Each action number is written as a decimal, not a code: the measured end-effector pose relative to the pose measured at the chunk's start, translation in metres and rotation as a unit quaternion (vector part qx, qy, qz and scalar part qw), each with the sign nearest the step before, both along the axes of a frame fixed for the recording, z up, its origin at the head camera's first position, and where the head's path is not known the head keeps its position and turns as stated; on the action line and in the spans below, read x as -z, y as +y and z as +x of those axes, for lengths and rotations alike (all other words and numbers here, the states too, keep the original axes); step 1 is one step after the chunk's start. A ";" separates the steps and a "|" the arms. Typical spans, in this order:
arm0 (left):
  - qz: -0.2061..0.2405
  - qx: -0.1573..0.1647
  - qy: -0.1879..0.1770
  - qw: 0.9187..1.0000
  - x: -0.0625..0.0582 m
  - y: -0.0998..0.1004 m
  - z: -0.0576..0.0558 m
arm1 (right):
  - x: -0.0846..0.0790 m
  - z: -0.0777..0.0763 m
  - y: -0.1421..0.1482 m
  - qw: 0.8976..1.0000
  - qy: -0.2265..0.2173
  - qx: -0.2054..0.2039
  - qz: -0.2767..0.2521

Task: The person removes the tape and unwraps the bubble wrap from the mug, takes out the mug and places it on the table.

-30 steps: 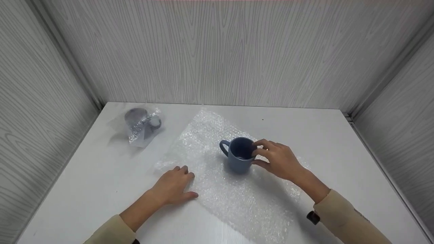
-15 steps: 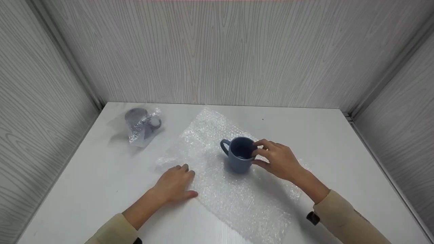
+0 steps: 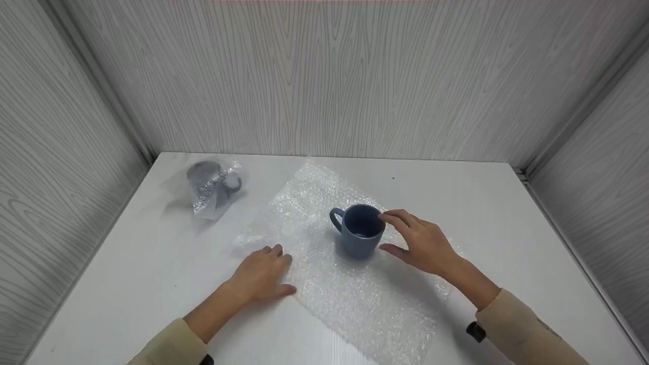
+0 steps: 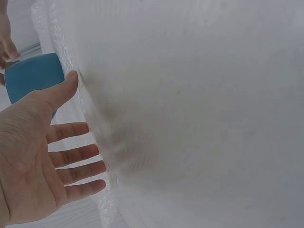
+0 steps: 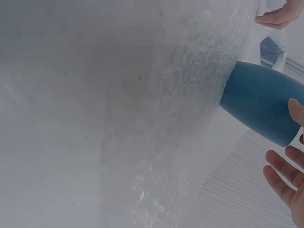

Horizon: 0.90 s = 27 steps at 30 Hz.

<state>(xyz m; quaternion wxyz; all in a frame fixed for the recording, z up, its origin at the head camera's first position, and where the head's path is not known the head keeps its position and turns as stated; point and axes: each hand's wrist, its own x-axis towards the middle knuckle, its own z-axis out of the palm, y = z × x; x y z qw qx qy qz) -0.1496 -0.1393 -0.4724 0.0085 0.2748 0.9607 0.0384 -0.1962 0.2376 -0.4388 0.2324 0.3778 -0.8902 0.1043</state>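
Observation:
A blue mug (image 3: pixel 359 235) stands upright on a sheet of bubble wrap (image 3: pixel 355 299), its handle pointing left. My right hand (image 3: pixel 423 246) is at the mug's right side, fingertips right at the rim and thumb apart from the wall. In the right wrist view, its fingers (image 5: pixel 280 183) are spread beside the mug (image 5: pixel 261 97). My left hand (image 3: pixel 261 274) rests on the left edge of the bubble wrap, fingers extended. From the left wrist view, the straight fingers (image 4: pixel 78 154) of that hand touch the sheet, with the mug (image 4: pixel 34 76) beyond the thumb.
A second mug (image 3: pixel 205 180), wrapped in bubble wrap, lies at the back left of the white table (image 3: pixel 471 197). Wood-grain panels (image 3: pixel 314 76) enclose the table at the back and on both sides.
My right hand's fingers have straightened and loosened from the mug's rim, and that hand has drawn slightly right. The mug stays in place; my left hand has barely moved.

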 end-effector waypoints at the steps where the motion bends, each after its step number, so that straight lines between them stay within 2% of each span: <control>1: 0.000 0.000 0.000 1.000 0.000 0.000 0.000 | 0.000 0.001 0.002 1.000 -0.008 0.005 0.001; 9: 0.004 -0.003 -0.009 1.000 -0.003 -0.001 0.000 | 0.006 0.011 0.020 0.994 -0.080 0.057 0.043; 15: 0.009 0.002 0.005 1.000 -0.010 0.004 -0.004 | 0.017 0.018 0.030 0.986 -0.128 0.075 0.073; 23: 0.053 0.036 0.044 0.997 -0.030 0.026 -0.017 | 0.031 0.028 0.037 0.980 -0.148 0.098 0.094; 27: 0.076 0.045 0.062 0.994 -0.037 0.041 -0.024 | 0.034 0.033 0.037 0.972 -0.174 0.117 0.108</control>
